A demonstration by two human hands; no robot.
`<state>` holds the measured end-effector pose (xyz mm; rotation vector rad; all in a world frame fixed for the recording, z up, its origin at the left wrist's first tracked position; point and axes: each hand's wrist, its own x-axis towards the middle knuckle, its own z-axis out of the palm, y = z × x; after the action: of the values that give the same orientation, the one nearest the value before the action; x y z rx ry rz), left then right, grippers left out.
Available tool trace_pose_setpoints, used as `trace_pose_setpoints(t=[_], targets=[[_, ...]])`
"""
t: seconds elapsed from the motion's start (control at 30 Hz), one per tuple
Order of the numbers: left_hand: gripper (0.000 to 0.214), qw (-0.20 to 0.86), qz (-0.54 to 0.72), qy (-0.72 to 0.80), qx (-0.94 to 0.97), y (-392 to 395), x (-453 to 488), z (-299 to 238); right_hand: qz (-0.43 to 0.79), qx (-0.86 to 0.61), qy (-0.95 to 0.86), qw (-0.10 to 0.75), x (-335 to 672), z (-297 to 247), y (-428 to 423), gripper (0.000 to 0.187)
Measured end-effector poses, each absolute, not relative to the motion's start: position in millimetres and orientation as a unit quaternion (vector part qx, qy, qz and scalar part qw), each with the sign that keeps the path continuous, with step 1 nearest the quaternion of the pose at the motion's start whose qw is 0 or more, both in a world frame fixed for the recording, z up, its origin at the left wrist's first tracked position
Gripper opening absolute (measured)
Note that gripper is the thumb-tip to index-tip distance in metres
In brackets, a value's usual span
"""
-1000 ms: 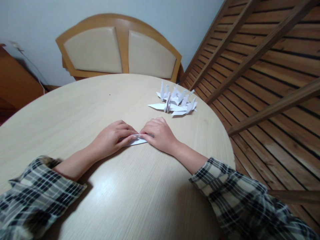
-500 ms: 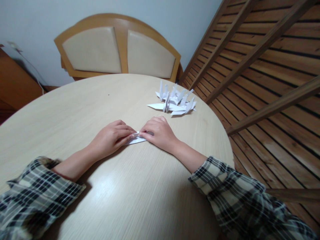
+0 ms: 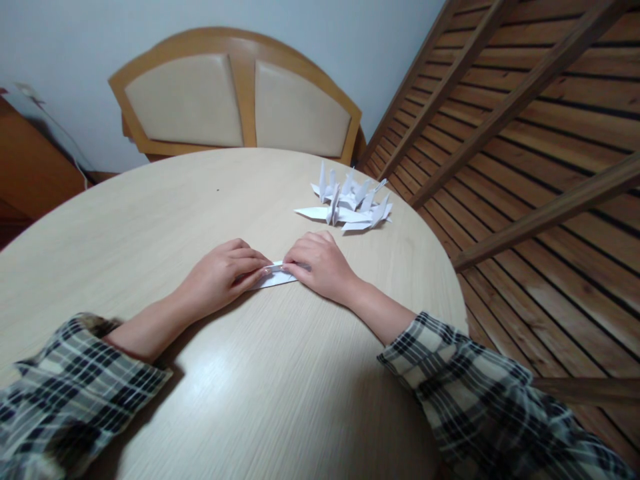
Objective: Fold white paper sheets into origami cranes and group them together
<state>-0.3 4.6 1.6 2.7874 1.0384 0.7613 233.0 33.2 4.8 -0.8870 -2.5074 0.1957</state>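
Note:
A small piece of folded white paper [image 3: 277,277] lies on the round wooden table [image 3: 240,400], mostly covered by my fingers. My left hand [image 3: 230,270] pinches its left part, thumb along the near side and fingers over the top. On the right part, my right hand [image 3: 320,263] holds the paper between thumb and curled fingers. A narrow gap between the two hands shows a fold along the paper's upper edge. The paper's outer ends are hidden under the hands.
Several white origami cranes [image 3: 345,200] stand clustered near the table's far right edge. Behind the table is a wooden headboard [image 3: 240,93] with cream panels. A slatted wood structure [image 3: 540,167] rises to the right, and an orange-brown cabinet [image 3: 35,167] is at far left.
My right hand has slid slightly to the right along the paper, widening the gap between my hands. My left hand stays almost in place.

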Motion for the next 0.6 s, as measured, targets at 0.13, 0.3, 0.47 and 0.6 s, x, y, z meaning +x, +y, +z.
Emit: trace_pose_setpoints(t=[0.13, 0.3, 0.47, 0.6], targets=[[0.039, 0.036, 0.244, 0.342, 0.907, 4.5, -0.6, 2.9, 0.056, -0.315, -0.921, 0.223, 232.1, 6.4, 31.8, 0.018], [0.04, 0.049, 0.257, 0.345, 0.902, 4.0, -1.0, 3.8, 0.058, -0.322, -0.916, 0.234, 232.2, 6.6, 31.8, 0.022], [0.038, 0.049, 0.26, 0.347, 0.9, 4.6, -1.7, 2.5, 0.076, -0.333, -0.908, 0.242, 233.8, 6.5, 33.3, 0.021], [0.041, 0.045, 0.263, 0.352, 0.897, 5.1, -2.2, 1.8, 0.083, -0.338, -0.904, 0.249, 236.9, 7.1, 36.0, 0.018]])
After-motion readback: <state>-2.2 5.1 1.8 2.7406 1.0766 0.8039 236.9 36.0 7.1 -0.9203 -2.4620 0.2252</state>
